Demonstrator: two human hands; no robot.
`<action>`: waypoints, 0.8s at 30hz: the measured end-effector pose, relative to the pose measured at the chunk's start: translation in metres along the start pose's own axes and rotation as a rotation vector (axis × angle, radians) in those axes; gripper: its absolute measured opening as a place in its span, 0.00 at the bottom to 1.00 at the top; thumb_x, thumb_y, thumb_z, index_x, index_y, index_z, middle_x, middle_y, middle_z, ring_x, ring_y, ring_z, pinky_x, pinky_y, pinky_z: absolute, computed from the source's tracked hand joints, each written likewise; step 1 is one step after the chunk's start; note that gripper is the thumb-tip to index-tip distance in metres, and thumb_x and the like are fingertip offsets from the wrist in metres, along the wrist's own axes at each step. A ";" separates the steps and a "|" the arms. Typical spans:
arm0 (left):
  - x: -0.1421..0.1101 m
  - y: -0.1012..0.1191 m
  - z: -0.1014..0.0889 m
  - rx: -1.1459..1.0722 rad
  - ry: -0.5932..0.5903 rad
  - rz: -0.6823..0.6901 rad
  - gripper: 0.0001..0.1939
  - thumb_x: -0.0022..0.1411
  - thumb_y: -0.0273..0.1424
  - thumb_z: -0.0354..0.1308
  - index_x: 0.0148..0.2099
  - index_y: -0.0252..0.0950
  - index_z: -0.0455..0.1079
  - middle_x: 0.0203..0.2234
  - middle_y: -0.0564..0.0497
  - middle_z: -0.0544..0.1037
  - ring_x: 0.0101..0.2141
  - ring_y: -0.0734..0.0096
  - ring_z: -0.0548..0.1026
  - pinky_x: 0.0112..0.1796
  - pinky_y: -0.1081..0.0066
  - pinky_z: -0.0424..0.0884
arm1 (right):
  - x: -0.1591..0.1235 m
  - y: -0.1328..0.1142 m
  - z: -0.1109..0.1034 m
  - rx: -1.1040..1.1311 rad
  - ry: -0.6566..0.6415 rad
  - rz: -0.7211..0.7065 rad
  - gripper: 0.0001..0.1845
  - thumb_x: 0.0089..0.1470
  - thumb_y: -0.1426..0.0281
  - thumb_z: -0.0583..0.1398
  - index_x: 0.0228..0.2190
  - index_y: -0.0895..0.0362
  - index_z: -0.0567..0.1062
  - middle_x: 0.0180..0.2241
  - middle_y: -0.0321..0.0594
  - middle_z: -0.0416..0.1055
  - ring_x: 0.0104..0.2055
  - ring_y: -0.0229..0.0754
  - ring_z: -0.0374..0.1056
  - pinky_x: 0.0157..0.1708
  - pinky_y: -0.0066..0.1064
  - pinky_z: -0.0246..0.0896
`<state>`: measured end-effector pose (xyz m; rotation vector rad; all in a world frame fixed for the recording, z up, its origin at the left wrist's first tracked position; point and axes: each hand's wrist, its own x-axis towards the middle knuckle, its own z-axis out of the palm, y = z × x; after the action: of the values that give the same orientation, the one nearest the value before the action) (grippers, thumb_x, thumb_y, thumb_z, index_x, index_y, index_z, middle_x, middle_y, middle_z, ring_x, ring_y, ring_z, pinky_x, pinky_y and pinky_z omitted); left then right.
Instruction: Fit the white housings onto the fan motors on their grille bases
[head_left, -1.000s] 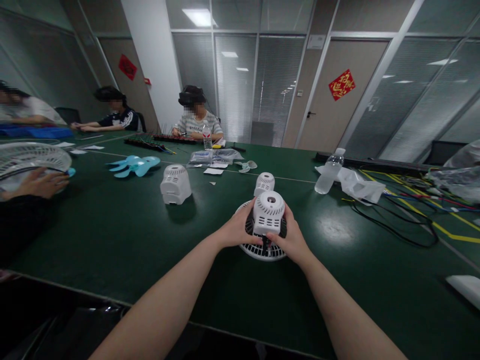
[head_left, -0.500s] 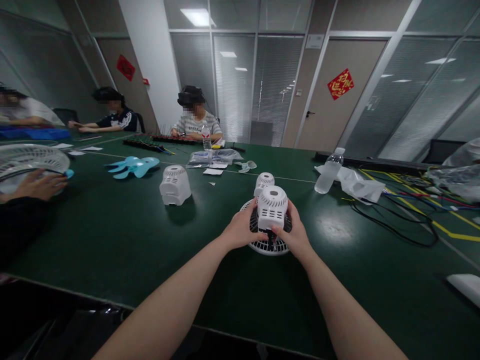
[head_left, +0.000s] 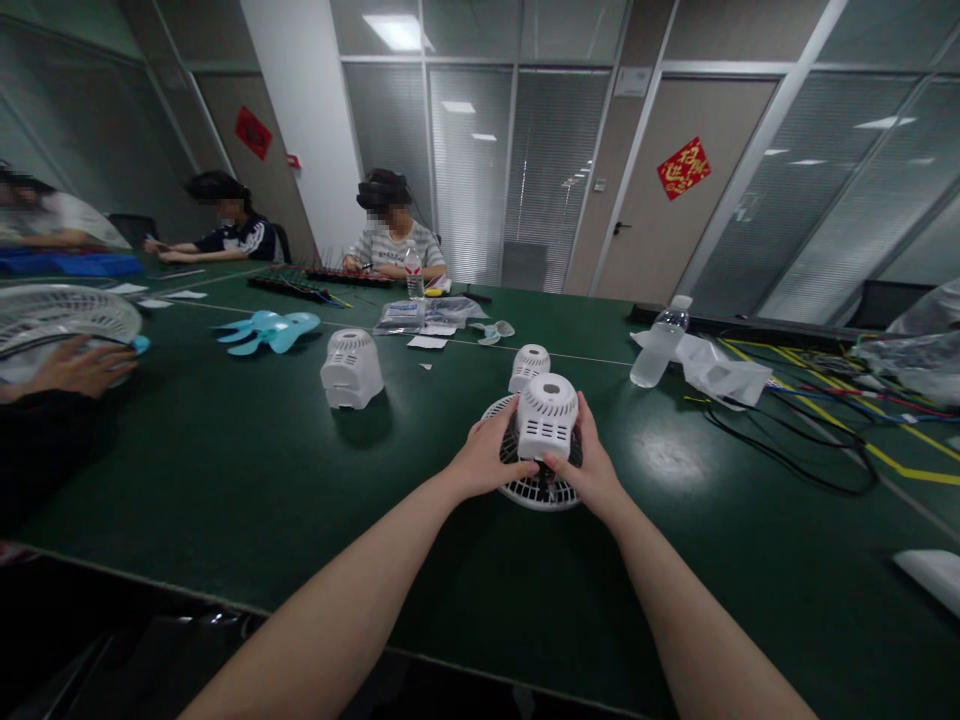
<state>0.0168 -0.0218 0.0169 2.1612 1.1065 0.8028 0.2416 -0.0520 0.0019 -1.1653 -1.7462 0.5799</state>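
Observation:
A white vented fan motor housing is gripped from both sides, my left hand on its left and my right hand on its right. Both thumbs press near its lower front edge. Under it lies a round fan grille with white rim and slots, partly covered by my hands. Something dark shows between housing and grille, too small to make out. Just behind stands a second white housing. Farther left on the green table is a third white housing.
Light-blue fan blades lie at left, near a co-worker's hand on a large fan grille. A water bottle, a white plastic bag and black cables are at right. Clear fan blades lie farther back.
Hands and housing stay almost in place over the grille; the housing appears slightly lower against my thumbs. The view has shifted a little.

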 end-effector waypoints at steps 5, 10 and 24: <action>0.005 -0.009 -0.001 -0.140 0.003 0.058 0.56 0.52 0.44 0.69 0.74 0.44 0.41 0.69 0.39 0.56 0.67 0.41 0.58 0.64 0.39 0.54 | 0.000 -0.004 -0.003 0.026 -0.014 0.017 0.61 0.51 0.54 0.67 0.70 0.45 0.35 0.73 0.46 0.43 0.73 0.60 0.46 0.68 0.63 0.43; 0.009 -0.005 -0.004 -0.191 -0.027 0.091 0.59 0.49 0.43 0.72 0.74 0.44 0.40 0.69 0.39 0.57 0.67 0.42 0.58 0.63 0.39 0.57 | 0.001 -0.007 -0.003 0.061 -0.008 0.014 0.59 0.50 0.55 0.68 0.70 0.47 0.40 0.71 0.48 0.48 0.72 0.60 0.49 0.68 0.61 0.45; 0.010 0.005 -0.005 -0.168 0.036 0.153 0.60 0.44 0.41 0.74 0.72 0.41 0.45 0.66 0.39 0.63 0.63 0.42 0.64 0.62 0.42 0.60 | -0.001 -0.014 -0.002 -0.113 0.028 0.030 0.57 0.50 0.53 0.68 0.70 0.47 0.43 0.70 0.48 0.54 0.70 0.65 0.53 0.66 0.66 0.45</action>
<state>0.0206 -0.0149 0.0262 2.1155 0.8648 0.9700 0.2369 -0.0587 0.0130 -1.2734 -1.7593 0.4857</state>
